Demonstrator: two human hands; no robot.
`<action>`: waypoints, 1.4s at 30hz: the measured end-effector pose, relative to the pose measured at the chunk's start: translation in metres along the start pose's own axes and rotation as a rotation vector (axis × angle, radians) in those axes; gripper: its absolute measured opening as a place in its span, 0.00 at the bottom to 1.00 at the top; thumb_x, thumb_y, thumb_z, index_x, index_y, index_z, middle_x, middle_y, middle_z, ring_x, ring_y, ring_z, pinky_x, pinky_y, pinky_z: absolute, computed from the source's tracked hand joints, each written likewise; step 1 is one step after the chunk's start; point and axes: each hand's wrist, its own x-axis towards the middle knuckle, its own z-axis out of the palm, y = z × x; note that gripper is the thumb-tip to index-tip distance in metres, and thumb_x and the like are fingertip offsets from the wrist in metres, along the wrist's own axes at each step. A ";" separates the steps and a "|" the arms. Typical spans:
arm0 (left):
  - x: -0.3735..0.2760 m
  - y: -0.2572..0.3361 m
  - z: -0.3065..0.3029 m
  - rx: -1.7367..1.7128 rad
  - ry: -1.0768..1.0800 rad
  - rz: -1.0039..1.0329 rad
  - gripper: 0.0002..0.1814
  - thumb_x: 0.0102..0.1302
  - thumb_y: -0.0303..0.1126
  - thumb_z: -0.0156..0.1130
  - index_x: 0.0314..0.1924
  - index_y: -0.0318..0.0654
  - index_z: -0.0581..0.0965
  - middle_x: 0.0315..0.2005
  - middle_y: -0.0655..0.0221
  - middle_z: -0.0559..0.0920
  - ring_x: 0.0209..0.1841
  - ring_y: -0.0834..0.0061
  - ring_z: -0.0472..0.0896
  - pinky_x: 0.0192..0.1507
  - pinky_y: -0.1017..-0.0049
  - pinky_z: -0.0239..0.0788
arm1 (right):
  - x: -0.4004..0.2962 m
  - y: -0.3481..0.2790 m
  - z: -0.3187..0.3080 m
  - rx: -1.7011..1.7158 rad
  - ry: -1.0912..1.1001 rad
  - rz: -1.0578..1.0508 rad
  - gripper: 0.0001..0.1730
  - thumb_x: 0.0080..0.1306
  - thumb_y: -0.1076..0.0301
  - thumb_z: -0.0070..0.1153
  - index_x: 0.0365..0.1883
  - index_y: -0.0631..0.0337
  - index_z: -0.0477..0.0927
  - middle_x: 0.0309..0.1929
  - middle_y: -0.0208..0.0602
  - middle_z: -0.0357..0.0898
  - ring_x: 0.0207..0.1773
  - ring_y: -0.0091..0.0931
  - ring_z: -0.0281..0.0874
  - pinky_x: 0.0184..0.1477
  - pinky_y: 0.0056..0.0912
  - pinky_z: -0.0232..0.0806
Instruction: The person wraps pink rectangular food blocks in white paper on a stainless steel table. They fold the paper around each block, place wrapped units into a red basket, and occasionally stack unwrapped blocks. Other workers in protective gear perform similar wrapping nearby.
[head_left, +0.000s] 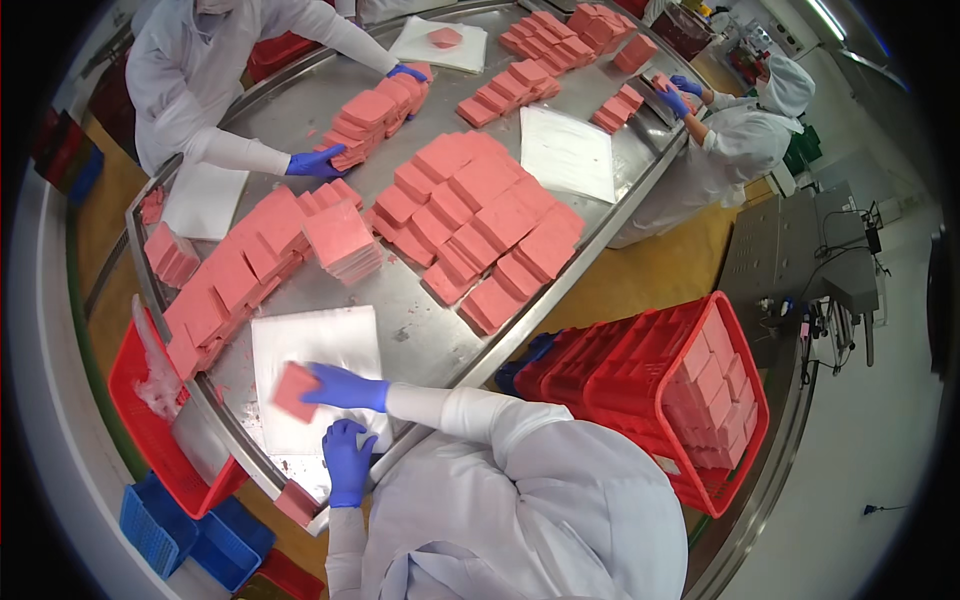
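My right hand (345, 388), in a blue glove, holds a motion-blurred, square pink slab (295, 391), seemingly processed meat, over a stack of white sheets (315, 337). Just below it, my left hand (349, 461), also blue-gloved, is beside the lower edge of the sheets, thumb and fingers apart, holding nothing visible. Beyond the sheets, a neat stack of pink squares (341, 236) stands by a long row of overlapping slabs (240, 277). A larger group of slabs (480, 210) covers the middle of the metal table (405, 322).
Across the table, a co-worker's blue-gloved hands (319, 161) hold a row of slabs; another co-worker (712, 135) stands at the far right end. A red crate (187, 450) sits by the left edge, blue crates (225, 536) below it, and a slab-filled red crate (716, 405) right.
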 end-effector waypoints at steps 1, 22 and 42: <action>0.002 -0.013 -0.007 0.068 -0.022 0.017 0.09 0.56 0.35 0.67 0.32 0.39 0.78 0.36 0.60 0.78 0.41 0.56 0.75 0.45 0.59 0.64 | -0.015 0.007 0.000 -0.367 -0.037 0.113 0.48 0.55 0.39 0.64 0.64 0.64 0.67 0.51 0.53 0.75 0.52 0.44 0.75 0.56 0.43 0.67; 0.090 -0.064 -0.013 0.315 0.604 -0.224 0.12 0.63 0.37 0.58 0.45 0.43 0.77 0.42 0.64 0.79 0.50 0.60 0.74 0.54 0.58 0.61 | -0.013 0.046 -0.020 -0.426 0.087 -0.388 0.11 0.65 0.62 0.52 0.36 0.60 0.81 0.32 0.48 0.80 0.39 0.43 0.78 0.44 0.44 0.69; 0.078 -0.063 0.000 0.281 0.413 -0.235 0.35 0.63 0.43 0.60 0.66 0.35 0.64 0.60 0.55 0.69 0.64 0.54 0.63 0.62 0.54 0.54 | -0.007 0.033 -0.033 -0.500 -0.059 -0.037 0.25 0.55 0.71 0.57 0.54 0.51 0.81 0.42 0.48 0.76 0.45 0.42 0.76 0.49 0.42 0.70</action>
